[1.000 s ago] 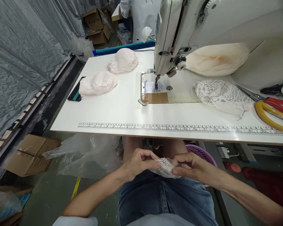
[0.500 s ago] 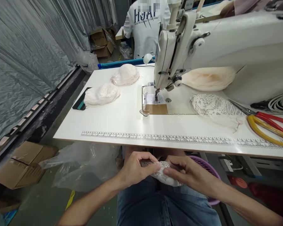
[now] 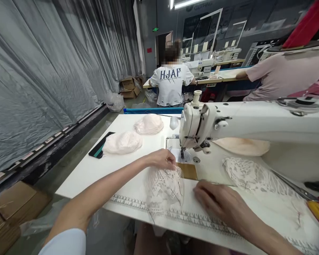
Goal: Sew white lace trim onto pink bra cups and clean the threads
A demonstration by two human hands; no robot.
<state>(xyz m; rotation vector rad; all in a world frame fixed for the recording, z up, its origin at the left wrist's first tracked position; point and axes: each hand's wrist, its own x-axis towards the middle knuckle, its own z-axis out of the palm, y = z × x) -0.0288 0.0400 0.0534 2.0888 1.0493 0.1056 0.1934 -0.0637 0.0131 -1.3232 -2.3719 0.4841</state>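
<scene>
My left hand (image 3: 163,159) pinches the top edge of a white lace piece (image 3: 163,189), just left of the presser foot (image 3: 182,154). The lace hangs down over the printed ruler and past the table's front edge. To the right of it, slightly blurred, my right hand (image 3: 218,198) is over the table with its fingers loosely curled together. Nothing shows in that hand, and it is apart from the lace. The white sewing machine (image 3: 199,124) stands just beyond both hands.
Two pale padded cups (image 3: 122,142) lie at the left, one partly over a dark flat object (image 3: 98,150). Another lace piece (image 3: 251,173) and red-and-yellow scissors (image 3: 317,209) lie at the right. Beyond sit a person in white (image 3: 171,83) and one in pink (image 3: 289,76).
Both hands have risen from my lap to the tabletop. My left hand has carried the lace toward the needle area, while my right hand has let go of it. The view has tilted up.
</scene>
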